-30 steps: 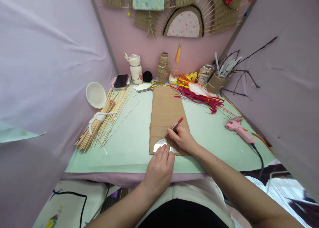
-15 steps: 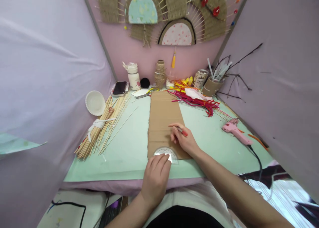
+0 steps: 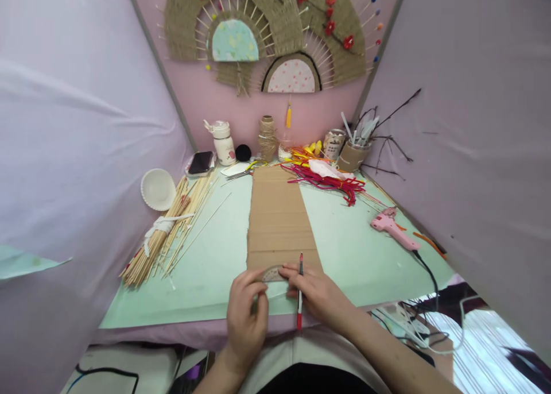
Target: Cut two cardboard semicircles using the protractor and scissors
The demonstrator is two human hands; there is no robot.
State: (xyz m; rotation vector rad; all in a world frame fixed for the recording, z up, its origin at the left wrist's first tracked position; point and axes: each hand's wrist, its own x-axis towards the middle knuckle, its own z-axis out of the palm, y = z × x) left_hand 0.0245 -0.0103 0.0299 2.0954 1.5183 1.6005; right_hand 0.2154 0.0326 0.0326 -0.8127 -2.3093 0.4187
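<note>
A clear half-round protractor (image 3: 272, 274) lies at the near end of a strip of brown cardboard (image 3: 279, 216), partly hidden by my fingers. My left hand (image 3: 247, 311) pinches its left end, the thumb curled below the fingers. At the right end, the fingertips of my right hand (image 3: 316, 293) rest on the protractor. That same hand carries a red-and-white pen (image 3: 300, 293), tucked between the fingers and pointing away from me. The cardboard runs from my hands toward the back of the table.
On the left lies a tied bundle of thin sticks (image 3: 161, 227) beside a white bowl (image 3: 158, 189). Scissors (image 3: 241, 173), twine (image 3: 267, 141) and red strips (image 3: 329, 181) are at the back. A pink glue gun (image 3: 394, 228) with a cord sits right.
My right hand has come down from the cardboard to the protractor, the pen swinging to point forward. My left hand has shifted to the protractor's left end. The view has tilted up.
</note>
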